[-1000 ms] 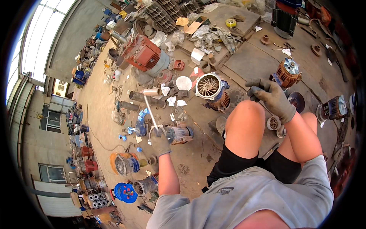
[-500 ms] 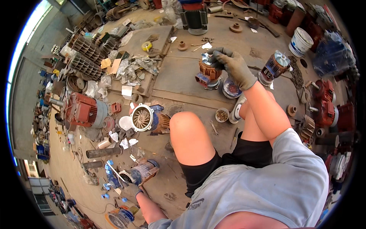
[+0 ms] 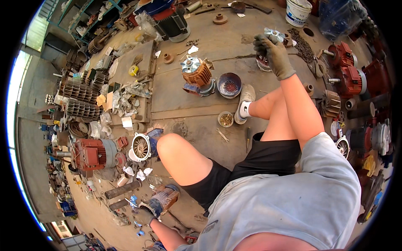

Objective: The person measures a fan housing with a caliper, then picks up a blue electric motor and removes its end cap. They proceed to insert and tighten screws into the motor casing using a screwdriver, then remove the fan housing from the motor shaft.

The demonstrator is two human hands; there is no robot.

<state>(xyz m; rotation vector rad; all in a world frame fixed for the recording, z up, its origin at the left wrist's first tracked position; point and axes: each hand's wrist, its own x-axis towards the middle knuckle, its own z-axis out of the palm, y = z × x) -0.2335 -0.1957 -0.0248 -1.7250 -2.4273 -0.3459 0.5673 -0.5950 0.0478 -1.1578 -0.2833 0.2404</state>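
Observation:
My right hand (image 3: 274, 56), in a grey-brown work glove, is raised over my right shin with its fingers curled together; what they hold, if anything, is hidden. Behind it, partly covered, stands a motor with a silvery fan (image 3: 274, 35). At lower left my gloved left hand (image 3: 145, 216) is closed around what looks like a thin white stick (image 3: 131, 203). It is beside the open end of a lying motor housing (image 3: 164, 198). A rusty brown motor with a silver fan (image 3: 197, 73) stands ahead, next to a round dark bowl (image 3: 229, 85).
Near my shoe (image 3: 246, 100) sit a small bowl of brass-coloured pieces (image 3: 225, 119) and a wrench (image 3: 222, 134). A blue motor casing (image 3: 144, 146) and a red motor (image 3: 92, 154) lie left. A white bucket (image 3: 298, 11) and red motors (image 3: 351, 81) stand right.
The view has swung to the right, so the floor things sit further left. My right hand has moved right, from over the rusty motor to in front of the other fan-topped motor. My left hand stays by the housing.

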